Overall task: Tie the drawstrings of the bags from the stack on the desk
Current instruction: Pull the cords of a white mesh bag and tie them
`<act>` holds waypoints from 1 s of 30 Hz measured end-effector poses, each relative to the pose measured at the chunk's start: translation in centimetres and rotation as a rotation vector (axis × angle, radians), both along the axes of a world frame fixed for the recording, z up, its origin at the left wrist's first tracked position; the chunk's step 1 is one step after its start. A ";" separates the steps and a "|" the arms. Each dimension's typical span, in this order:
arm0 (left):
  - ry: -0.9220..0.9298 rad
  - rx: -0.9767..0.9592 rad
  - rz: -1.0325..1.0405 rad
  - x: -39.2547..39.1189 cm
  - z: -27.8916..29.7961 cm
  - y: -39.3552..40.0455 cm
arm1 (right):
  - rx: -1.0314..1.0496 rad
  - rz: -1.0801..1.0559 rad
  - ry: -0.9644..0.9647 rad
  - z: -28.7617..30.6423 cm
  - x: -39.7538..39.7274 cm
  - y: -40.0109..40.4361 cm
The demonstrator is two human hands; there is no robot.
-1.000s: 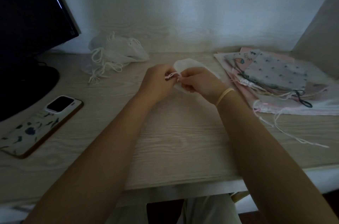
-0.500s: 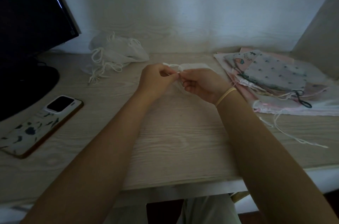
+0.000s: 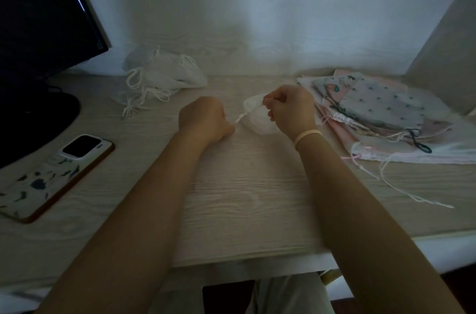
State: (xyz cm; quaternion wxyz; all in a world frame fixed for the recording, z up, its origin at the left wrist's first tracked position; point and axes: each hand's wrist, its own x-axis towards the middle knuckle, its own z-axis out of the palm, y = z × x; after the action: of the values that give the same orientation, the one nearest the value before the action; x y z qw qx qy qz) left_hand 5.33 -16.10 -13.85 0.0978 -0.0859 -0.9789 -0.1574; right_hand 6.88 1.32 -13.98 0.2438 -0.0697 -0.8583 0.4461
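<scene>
A small white drawstring bag lies on the wooden desk between my hands. My right hand pinches the bag's gathered mouth and one string end. My left hand is closed on the other end of the white drawstring, which runs taut from the bag to that fist. A stack of flat patterned and pink bags lies at the right, loose strings trailing toward the desk's front. A heap of white bags with looped strings sits at the back left.
A dark monitor on its round base fills the left back corner. A phone in a patterned case lies face down at the left. A pale wall runs behind, and a panel rises at the far right.
My hands were close together at the bag's mouth. They have since drawn apart, the left moving left and down with the string, which is now stretched tight. The bag has shifted right.
</scene>
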 end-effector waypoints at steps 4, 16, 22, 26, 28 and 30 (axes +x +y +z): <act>-0.039 -0.063 0.016 -0.3 -0.5 0.1 | 0.043 0.008 -0.018 -0.5 -0.5 0.0; 0.064 0.385 0.133 -1.4 0.3 -1.0 | 0.538 0.164 -0.324 0.6 -0.1 -3.3; 0.065 0.390 0.190 -2.9 0.9 -4.2 | 0.481 0.159 -0.280 0.7 -4.6 -7.1; 0.045 0.359 0.215 -3.3 0.9 -5.3 | 0.482 0.274 -0.289 0.6 -4.7 -8.0; 0.047 0.349 0.216 -2.7 1.2 -4.8 | 0.499 0.259 -0.267 0.6 -4.2 -7.3; 0.072 0.360 0.183 -1.8 1.8 -3.5 | 0.482 0.209 -0.220 0.9 -3.3 -5.9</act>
State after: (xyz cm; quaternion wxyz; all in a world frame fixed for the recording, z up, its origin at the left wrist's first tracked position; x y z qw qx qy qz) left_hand 3.56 -19.56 -12.00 0.1603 0.0168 -0.9346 -0.3172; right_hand 3.62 -4.62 -13.07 0.1113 0.0311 -0.9634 0.2417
